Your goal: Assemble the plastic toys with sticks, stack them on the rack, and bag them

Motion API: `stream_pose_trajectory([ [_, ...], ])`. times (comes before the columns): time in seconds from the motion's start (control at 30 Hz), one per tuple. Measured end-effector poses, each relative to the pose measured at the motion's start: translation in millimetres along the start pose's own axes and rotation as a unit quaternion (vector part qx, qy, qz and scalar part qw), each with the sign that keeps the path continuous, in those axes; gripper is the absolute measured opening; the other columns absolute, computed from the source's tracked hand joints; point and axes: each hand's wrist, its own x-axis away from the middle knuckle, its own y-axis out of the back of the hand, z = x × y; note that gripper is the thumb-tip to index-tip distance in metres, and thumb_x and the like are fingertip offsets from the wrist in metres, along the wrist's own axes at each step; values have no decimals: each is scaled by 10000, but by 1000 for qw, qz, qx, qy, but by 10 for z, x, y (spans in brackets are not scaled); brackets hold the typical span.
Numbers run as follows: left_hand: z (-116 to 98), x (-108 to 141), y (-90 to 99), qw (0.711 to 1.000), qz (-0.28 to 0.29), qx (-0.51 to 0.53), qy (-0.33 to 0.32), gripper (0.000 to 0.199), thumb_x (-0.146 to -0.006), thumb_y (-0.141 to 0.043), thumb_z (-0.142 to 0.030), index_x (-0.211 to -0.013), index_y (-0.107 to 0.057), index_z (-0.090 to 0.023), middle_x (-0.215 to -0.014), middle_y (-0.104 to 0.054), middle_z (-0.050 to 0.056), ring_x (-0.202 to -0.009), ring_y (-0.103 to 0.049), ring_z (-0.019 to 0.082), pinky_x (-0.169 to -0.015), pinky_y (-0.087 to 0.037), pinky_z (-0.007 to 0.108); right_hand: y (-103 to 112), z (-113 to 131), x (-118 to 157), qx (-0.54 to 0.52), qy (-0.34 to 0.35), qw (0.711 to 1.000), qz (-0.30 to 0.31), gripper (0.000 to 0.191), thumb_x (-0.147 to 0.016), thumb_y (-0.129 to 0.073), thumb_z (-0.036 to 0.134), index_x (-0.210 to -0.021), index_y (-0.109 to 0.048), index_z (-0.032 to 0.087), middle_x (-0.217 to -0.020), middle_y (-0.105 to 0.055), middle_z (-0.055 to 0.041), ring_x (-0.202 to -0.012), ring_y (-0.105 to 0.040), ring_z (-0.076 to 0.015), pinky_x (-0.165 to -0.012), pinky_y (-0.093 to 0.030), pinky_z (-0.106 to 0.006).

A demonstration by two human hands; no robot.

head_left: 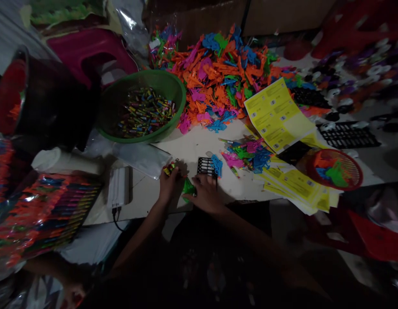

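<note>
Head view shows a green piece [187,189] within the right hand [206,194].

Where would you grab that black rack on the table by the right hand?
Probably by its far left corner, coming in from the left. The rack seems to lie flat, and its thin edge shows there, while the right hand covers part of its near side and a blue plastic piece overlaps its right side.
</note>
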Motion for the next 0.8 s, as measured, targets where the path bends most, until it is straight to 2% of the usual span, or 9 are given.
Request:
stream_pose_trajectory([
  [0.1, -106, 80, 48, 1000, -3, -18, -12, 367, -617, -691, -374, -869, -529, -163, -707, -563, -19, -576, -556, 88, -562, -486, 225, -134, 150, -141, 22, 20, 999, 30, 355, -729, -586, 390, -986, -588, 144, -1063, -556, -120, -1043, -417, -276, -885, -311, -416],
  [0.2, -136, 158, 87, 998, 21, -54, 15, 424, -606, -692, -383, -936, -532, -171, -758, -587, 0, -579, -573, 101, -511, -463, 210, -69, 29, -227, 0, -12, 1000, 19, 154, -788, -520, 263, -876, -604, 169, -913, -607, -73, -946, -467, -213, -842, -322, -346],
  [0.33, -10, 175, 17, 994, 77, -70, 40, 394, -602, -687, -379, -892, -552, -149, -791, -612, 28, -663, -589, 123, -573, -464, 218, 27, -26, -155, 13, -36, 999, 9, 280, -818, -477, 384, -925, -609, 162, -928, -612, -81, -941, -468, -225, -827, -324, -354],
  [0.43, 22, 89, -45, 996, 23, -89, 10, 339, -618, -670, -399, -811, -570, -139, -686, -591, 5, -597, -549, 101, -539, -431, 194, -56, 160, -75, 56, 9, 997, 51, 409, -785, -491, 470, -989, -607, 136, -1050, -566, -127, -973, -441, -266, -805, -329, -392],
  [0.5, -44, 13, -25, 995, -22, -95, -26, 324, -623, -668, -405, -785, -571, -141, -649, -572, -9, -561, -524, 85, -509, -404, 178, -113, 268, -106, 68, 33, 994, 73, 405, -790, -486, 461, -986, -613, 130, -1086, -541, -142, -983, -431, -270, -804, -331, -396],
  [0.57, -142, -38, 44, 994, -44, -84, -51, 335, -621, -674, -399, -815, -570, -148, -655, -565, -16, -547, -515, 74, -480, -382, 165, -113, 282, -242, 69, 35, 995, 65, 366, -817, -461, 416, -1002, -607, 137, -1116, -523, -144, -993, -429, -265, -814, -331, -396],
  [0.63, -215, -37, 114, 997, -36, -52, -37, 391, -616, -680, -401, -899, -556, -163, -695, -579, -12, -528, -516, 71, -444, -369, 163, -70, 192, -487, 74, 9, 997, 28, 379, -836, -437, 388, -1086, -568, 135, -1165, -497, -155, -1007, -428, -271, -825, -331, -407],
  [0.73, -203, 44, 117, 1000, 15, -8, 23, 490, -578, -710, -401, -974, -532, -173, -738, -602, 5, -506, -532, 79, -405, -365, 164, -28, -44, -978, 92, -50, 994, -35, 533, -824, -454, 418, -1249, -435, 98, -1262, -423, -193, -1067, -407, -306, -846, -341, -433],
  [0.8, -145, 112, 37, 997, 52, 1, 53, 502, -549, -731, -393, -952, -539, -164, -738, -603, 12, -520, -552, 91, -399, -373, 164, -35, -193, -1288, 99, -73, 992, -25, 567, -809, -478, 427, -1253, -426, 78, -1246, -437, -209, -1089, -408, -316, -847, -362, -427],
])
